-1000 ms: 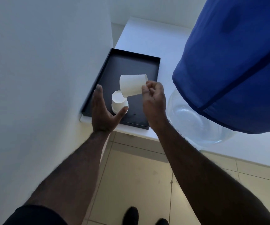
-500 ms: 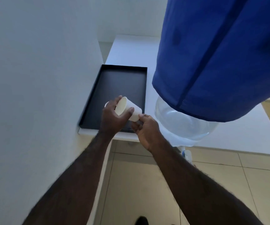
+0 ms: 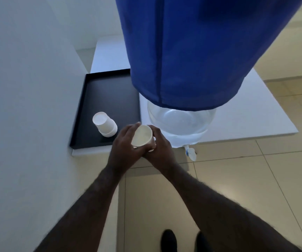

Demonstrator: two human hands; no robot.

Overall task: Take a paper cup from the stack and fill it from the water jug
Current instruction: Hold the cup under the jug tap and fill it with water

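Both hands wrapped round one paper cup (image 3: 143,136) — left hand (image 3: 124,145) and right hand (image 3: 160,148) closed on its sides, mouth tilted up toward the camera. Off to the right of the right hand, just beside it and slightly lower — the jug's tap (image 3: 190,151) (right hand nearer). Left of the left hand, remaining cup stack (image 3: 105,126) upside down on black tray (image 3: 84,113). Cup likely needs carrying rightward, under the spout.

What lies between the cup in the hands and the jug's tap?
Nothing stands between them in the head view: right of the held cup come only the right hand, the white counter edge and tiled floor, then the tap.
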